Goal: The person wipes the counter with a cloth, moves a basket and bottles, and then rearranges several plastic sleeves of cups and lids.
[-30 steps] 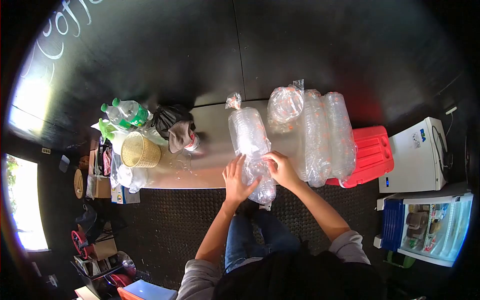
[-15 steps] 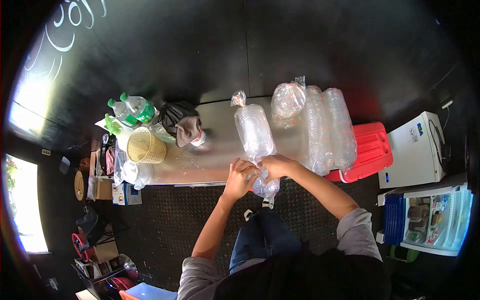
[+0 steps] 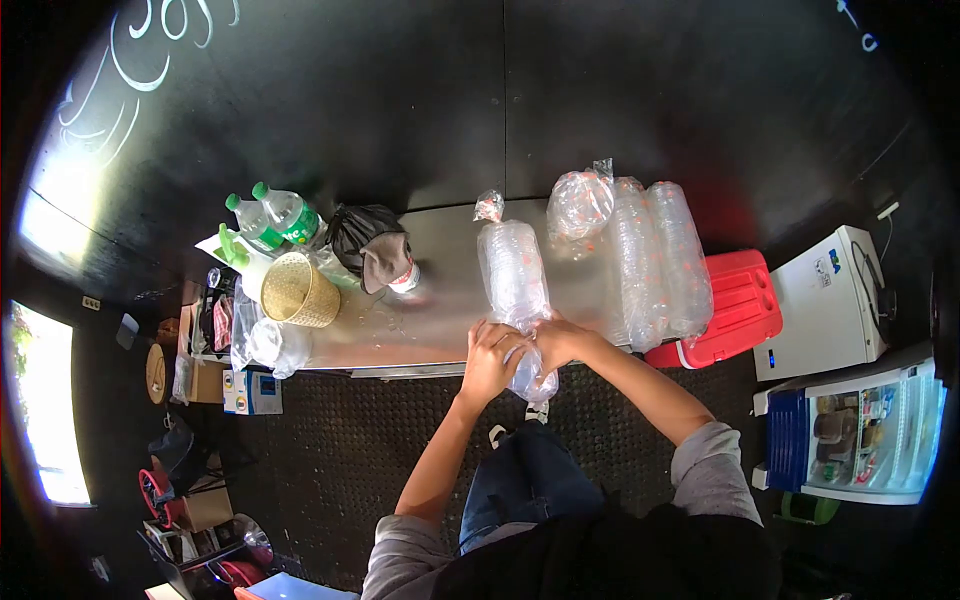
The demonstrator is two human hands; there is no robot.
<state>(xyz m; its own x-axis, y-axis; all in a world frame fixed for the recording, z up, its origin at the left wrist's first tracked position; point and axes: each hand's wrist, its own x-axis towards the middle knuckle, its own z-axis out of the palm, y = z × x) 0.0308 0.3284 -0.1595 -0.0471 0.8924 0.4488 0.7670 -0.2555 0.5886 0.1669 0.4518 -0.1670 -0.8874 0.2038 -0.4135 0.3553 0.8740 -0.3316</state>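
Note:
A long clear plastic bag (image 3: pixel 515 268) holding stacked clear plastic pieces lies on the metal table (image 3: pixel 430 240), its near end hanging past the front edge. Its far end is twisted into a tuft. My left hand (image 3: pixel 493 358) grips the bag near its front end, fingers curled into the plastic. Against it on the right, my right hand (image 3: pixel 560 343) also holds the plastic, fingers bent. Further right lie more long bags of clear pieces (image 3: pixel 638 265) and a shorter round bag (image 3: pixel 581 207).
On the left are a woven basket (image 3: pixel 299 290), green-capped bottles (image 3: pixel 292 218), a cap (image 3: pixel 385 262) and a black bag (image 3: pixel 352 232). A red cooler (image 3: pixel 735 305) and a white fridge (image 3: pixel 820 300) stand at the right.
Both hands remain on the bag's near end, and my left fingers have shifted slightly over the plastic. The whole view has moved a little.

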